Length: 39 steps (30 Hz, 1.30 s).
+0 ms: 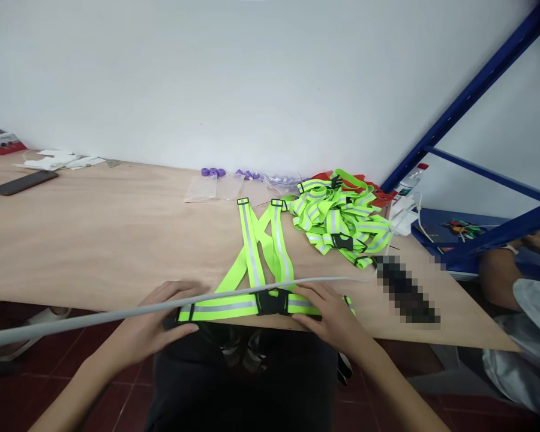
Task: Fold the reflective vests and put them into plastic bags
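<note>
A neon-green reflective strap harness lies spread on the wooden table, its two upright straps crossing behind. Its waist strap runs along the front edge, with a black buckle at the middle. My left hand is at the strap's left end, thumb and fingers around it. My right hand holds the strap just right of the buckle, fingers on top and thumb below. A white cable crosses the view in front of the harness and partly covers my left hand.
A heap of green straps lies right of the harness, with red straps behind. Plastic bags and purple rolls lie near the wall. A phone lies left. Another person's arm is at the right by a blue frame.
</note>
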{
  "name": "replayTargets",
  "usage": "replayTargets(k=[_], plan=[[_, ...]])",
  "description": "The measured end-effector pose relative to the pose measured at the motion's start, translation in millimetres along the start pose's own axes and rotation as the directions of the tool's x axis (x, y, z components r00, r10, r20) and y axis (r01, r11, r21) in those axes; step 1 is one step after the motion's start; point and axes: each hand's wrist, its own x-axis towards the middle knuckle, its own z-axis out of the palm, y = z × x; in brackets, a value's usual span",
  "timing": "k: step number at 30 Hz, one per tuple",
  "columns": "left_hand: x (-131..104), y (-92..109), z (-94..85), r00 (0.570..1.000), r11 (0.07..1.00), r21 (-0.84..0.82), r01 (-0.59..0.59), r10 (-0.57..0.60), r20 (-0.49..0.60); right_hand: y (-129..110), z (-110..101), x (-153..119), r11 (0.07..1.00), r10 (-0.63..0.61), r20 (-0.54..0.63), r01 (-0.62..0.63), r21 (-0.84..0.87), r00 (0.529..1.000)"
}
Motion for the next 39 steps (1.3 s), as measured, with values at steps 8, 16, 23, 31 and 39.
replayTargets(k=[8,16,23,31,39], plan=[[49,45,34.1,0.992,0.988,0.093,-0.125,0.124,0.020,-3,10,-2,0.994,0.082,0.003,-0.082,0.077,0.997],[68,63,53.4,0.998,0.991,0.125,-0.046,0.040,0.052,-6,11,-1,0.984,0.118,0.011,-0.118,0.130,0.993],[72,69,60.8,0.999,0.995,0.091,-0.029,0.027,0.017,-13,12,4,0.987,0.122,0.004,-0.121,0.109,0.993],[46,27,5.2,0.996,0.998,0.001,-0.060,0.060,0.067,43,-25,-30,0.994,0.072,0.003,-0.071,-0.083,0.997],[-14,-25,-7.7,0.985,0.990,-0.059,0.131,-0.123,0.123,67,-46,-85,0.942,0.315,0.027,-0.316,0.108,0.949]])
